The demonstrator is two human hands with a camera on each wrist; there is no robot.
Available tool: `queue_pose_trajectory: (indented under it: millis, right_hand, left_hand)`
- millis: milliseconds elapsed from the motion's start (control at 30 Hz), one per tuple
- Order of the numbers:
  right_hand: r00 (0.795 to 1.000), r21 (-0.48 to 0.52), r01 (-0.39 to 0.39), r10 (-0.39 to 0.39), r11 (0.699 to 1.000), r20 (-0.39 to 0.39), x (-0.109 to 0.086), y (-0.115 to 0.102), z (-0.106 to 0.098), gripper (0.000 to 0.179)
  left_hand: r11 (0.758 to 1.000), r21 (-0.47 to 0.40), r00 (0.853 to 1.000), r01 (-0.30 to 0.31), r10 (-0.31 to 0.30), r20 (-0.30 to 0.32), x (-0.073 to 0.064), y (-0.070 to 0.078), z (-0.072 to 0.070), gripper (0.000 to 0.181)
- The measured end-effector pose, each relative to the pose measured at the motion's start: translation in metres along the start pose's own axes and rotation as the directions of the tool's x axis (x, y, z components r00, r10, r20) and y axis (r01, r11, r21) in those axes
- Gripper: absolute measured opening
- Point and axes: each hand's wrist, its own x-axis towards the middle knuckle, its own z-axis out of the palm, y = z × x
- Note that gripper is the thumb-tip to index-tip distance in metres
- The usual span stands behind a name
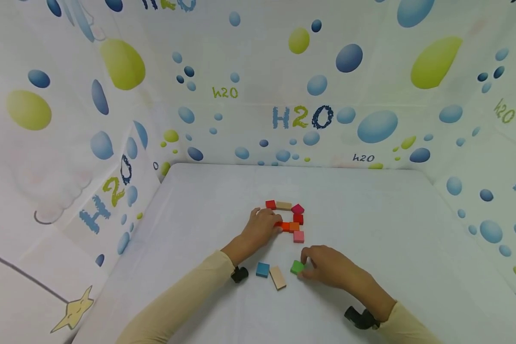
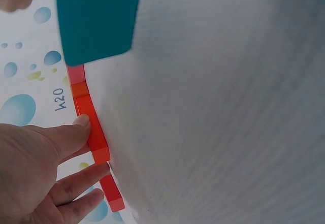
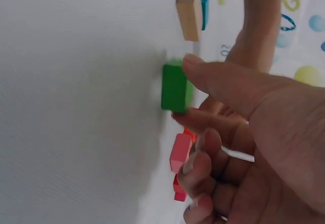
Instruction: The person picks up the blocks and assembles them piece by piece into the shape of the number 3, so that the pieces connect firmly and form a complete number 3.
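Note:
My left hand (image 1: pixel 261 228) is at the left end of a row of blocks, with its thumb on a red-orange block (image 2: pixel 93 127) and fingers behind it. Touching that row are an orange block (image 1: pixel 294 227) and a pink block (image 1: pixel 298 237). Above them sit a red block (image 1: pixel 298 219) and a crimson pointed block (image 1: pixel 298 209). A natural wood block (image 1: pixel 284 206) and another red block (image 1: pixel 270 204) continue to the left. Nearer the front, my right hand (image 1: pixel 333 266) pinches a green block (image 3: pixel 174 88) between thumb and index finger, close over the table.
A blue block (image 1: pixel 263 270) and a natural wood block (image 1: pixel 277 277) lie between the forearms on the white table (image 1: pixel 189 215). Behind it hangs a backdrop (image 1: pixel 258 62) printed with blue and green dots. Each wrist wears a black camera.

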Motion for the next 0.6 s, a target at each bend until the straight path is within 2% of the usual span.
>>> queue_pose_trajectory:
  millis: [133, 333, 467, 600]
  right_hand:
    - [0.997, -0.024, -0.033, 0.031, 0.999, -0.076, 0.0030, 0.0004, 0.0010, 0.031]
    - [0.999, 0.040, 0.018, -0.017, 0.999, -0.033, 0.0013, 0.0031, -0.0051, 0.042]
    - [0.999, 0.031, 0.030, -0.028, 0.999, -0.043, 0.0011, 0.0018, -0.0071, 0.032]
    - [0.993, -0.005, -0.017, 0.016, 1.000, -0.116, 0.0056, 0.0013, -0.0041, 0.030]
  left_hand:
    - [1.000, 0.000, 1.000, -0.001, 0.001, -0.002, -0.0009, 0.0010, -0.0011, 0.026]
    - [1.000, -0.013, 1.000, -0.006, 0.006, 0.001, -0.0021, 0.0030, -0.0038, 0.027]
    - [1.000, -0.006, 1.000, 0.001, -0.001, -0.001, -0.0020, 0.0021, -0.0030, 0.027]
    - [1.000, -0.004, 1.000, -0.003, 0.003, -0.008, -0.0018, 0.0008, -0.0024, 0.028]
